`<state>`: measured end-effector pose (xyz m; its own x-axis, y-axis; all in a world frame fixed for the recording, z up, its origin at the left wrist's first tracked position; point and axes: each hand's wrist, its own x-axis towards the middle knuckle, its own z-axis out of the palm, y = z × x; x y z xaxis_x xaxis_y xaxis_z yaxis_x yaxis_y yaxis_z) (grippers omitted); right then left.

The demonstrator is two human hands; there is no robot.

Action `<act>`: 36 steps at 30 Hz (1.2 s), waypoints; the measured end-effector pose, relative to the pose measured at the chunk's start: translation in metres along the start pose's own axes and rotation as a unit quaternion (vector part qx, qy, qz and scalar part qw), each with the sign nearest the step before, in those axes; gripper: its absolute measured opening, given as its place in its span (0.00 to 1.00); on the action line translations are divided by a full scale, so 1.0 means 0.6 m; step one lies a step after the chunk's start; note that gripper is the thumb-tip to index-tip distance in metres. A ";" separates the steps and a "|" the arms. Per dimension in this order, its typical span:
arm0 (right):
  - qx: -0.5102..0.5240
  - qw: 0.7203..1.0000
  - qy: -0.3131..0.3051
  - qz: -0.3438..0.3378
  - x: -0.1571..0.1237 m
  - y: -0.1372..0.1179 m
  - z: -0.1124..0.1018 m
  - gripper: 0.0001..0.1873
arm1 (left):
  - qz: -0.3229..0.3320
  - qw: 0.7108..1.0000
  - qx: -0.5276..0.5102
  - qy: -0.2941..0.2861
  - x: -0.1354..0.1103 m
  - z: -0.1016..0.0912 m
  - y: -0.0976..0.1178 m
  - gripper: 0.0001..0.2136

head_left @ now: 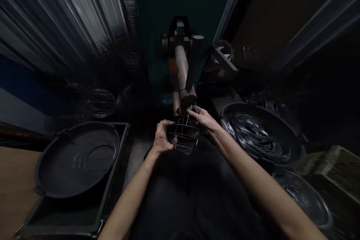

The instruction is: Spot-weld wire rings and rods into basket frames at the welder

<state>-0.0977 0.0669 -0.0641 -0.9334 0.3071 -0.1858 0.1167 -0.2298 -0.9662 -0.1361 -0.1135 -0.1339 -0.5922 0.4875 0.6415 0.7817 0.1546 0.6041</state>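
A round wire rack (182,135) of thin crossing metal rods is between my two hands, just below the welding machine's electrodes (188,97). My left hand (164,137) grips its left side, with the thumb at the lower edge and the fingers curled over the top. At the upper right, my right hand (203,119) pinches the rods close to the electrode tip. The far end of the rack reaches up against the electrode area. Exactly where metal touches metal is too dark to tell.
The green machine body (152,18) stands ahead. At right, a dark pan (298,150) holds many wire rings; a metal bowl (317,202) with small wire pieces sits below it. At left, a shallow pan (64,172) holding a wire piece rests on a crate (56,228). Wire racks (101,103) lie behind.
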 end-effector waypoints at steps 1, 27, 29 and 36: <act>0.002 1.000 -0.001 0.001 0.003 0.001 0.000 0.24 | 0.001 1.000 0.000 -0.001 0.003 -0.001 -0.001 0.22; 0.132 0.981 0.139 0.004 0.063 -0.002 0.005 0.14 | -0.029 0.998 0.027 -0.042 0.048 -0.023 -0.025 0.21; 0.133 0.982 0.128 0.030 0.052 -0.014 0.000 0.11 | -0.022 0.999 0.030 -0.037 0.047 -0.023 -0.029 0.21; 0.086 0.994 0.047 0.044 0.017 -0.021 0.000 0.11 | -0.023 1.000 -0.002 -0.009 0.029 -0.029 -0.048 0.22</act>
<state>-0.1086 0.0730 -0.0541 -0.8855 0.3615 -0.2920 0.1292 -0.4122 -0.9019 -0.1722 -0.1241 -0.1317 -0.6246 0.4947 0.6042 0.7523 0.1735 0.6356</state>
